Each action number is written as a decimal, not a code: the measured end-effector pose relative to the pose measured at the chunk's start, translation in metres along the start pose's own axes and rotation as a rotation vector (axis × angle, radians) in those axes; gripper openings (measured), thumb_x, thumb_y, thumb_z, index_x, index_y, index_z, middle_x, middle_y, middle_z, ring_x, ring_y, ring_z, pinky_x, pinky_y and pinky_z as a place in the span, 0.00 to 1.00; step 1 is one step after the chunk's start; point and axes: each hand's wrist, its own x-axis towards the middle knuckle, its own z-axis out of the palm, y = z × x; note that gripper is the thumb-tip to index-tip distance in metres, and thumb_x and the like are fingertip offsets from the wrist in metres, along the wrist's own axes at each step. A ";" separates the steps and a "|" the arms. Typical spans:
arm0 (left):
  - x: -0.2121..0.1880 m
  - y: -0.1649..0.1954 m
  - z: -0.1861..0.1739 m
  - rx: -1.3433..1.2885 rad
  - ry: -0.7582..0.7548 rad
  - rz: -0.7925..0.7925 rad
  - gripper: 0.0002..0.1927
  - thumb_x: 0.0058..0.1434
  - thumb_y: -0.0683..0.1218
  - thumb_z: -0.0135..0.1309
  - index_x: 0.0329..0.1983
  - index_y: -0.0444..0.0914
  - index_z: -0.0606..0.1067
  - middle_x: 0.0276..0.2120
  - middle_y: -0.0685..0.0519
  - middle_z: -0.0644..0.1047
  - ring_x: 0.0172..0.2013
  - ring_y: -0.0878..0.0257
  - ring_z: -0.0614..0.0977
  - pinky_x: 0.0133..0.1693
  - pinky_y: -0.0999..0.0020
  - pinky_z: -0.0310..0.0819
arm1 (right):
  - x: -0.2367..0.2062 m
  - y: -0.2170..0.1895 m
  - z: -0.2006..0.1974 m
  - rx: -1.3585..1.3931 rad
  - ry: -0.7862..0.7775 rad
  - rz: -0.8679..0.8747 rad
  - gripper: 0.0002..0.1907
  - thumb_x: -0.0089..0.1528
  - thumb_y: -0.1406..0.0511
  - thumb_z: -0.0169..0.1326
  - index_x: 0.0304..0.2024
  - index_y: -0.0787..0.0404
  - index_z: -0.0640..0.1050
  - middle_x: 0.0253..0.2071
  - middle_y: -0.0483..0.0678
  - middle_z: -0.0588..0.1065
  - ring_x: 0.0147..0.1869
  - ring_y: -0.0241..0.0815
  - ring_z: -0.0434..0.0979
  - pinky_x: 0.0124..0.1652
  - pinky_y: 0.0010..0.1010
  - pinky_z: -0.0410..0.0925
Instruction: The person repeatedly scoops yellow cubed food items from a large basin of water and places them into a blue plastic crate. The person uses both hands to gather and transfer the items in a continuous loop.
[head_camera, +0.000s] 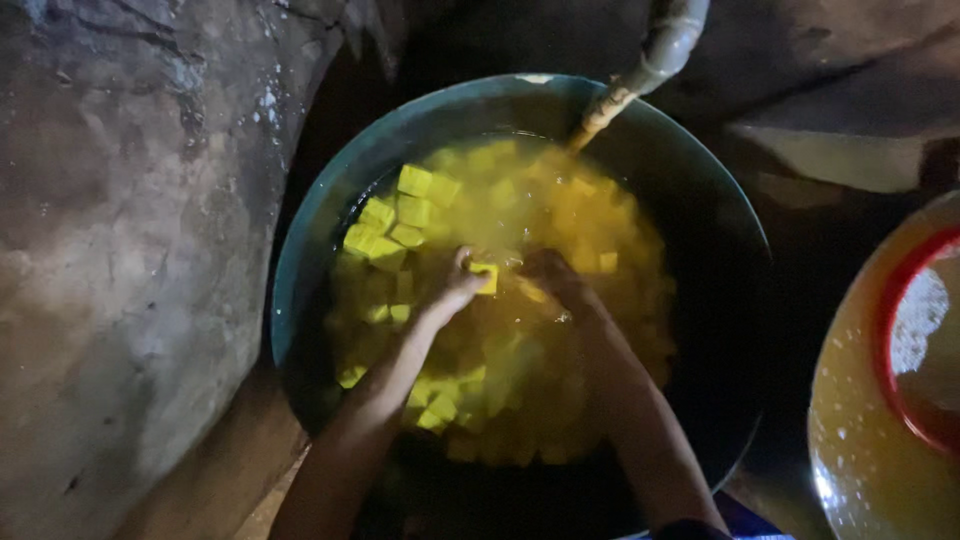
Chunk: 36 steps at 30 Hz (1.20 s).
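A large dark green basin (300, 240) holds water and several yellow cubes (415, 210) of cut food. Both my hands are in the water at its middle. My left hand (458, 282) grips one yellow cube (487, 276) between its fingers at the surface. Close beside it, my right hand (555, 275) is partly under the water with fingers curled; what it holds is hidden. A pale pipe (660, 50) reaches down to the basin's far rim.
A rough grey stone wall (130, 250) rises on the left. At the right edge stands a round yellow vessel (850, 420) with a red rim. Dark stone slabs (840, 130) lie behind the basin. The scene is dim.
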 end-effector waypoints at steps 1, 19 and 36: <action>0.000 0.000 0.001 -0.377 -0.099 0.030 0.30 0.53 0.48 0.62 0.59 0.42 0.67 0.53 0.46 0.75 0.53 0.55 0.78 0.51 0.57 0.78 | -0.014 0.009 -0.001 0.103 0.034 0.008 0.22 0.63 0.49 0.60 0.49 0.59 0.80 0.44 0.58 0.80 0.47 0.55 0.82 0.47 0.44 0.75; -0.014 -0.003 0.099 -1.260 0.165 -0.079 0.15 0.68 0.52 0.52 0.50 0.39 0.76 0.45 0.52 0.77 0.47 0.60 0.77 0.52 0.59 0.70 | -0.087 -0.024 0.005 0.641 0.553 0.020 0.29 0.63 0.63 0.58 0.63 0.68 0.67 0.54 0.58 0.74 0.55 0.41 0.76 0.48 0.34 0.74; 0.020 -0.014 0.050 -0.880 0.129 0.260 0.25 0.52 0.46 0.60 0.53 0.42 0.68 0.50 0.50 0.74 0.51 0.53 0.77 0.55 0.47 0.74 | 0.067 0.014 -0.054 -0.027 0.439 0.226 0.26 0.67 0.54 0.56 0.63 0.60 0.75 0.57 0.55 0.78 0.58 0.49 0.79 0.56 0.35 0.72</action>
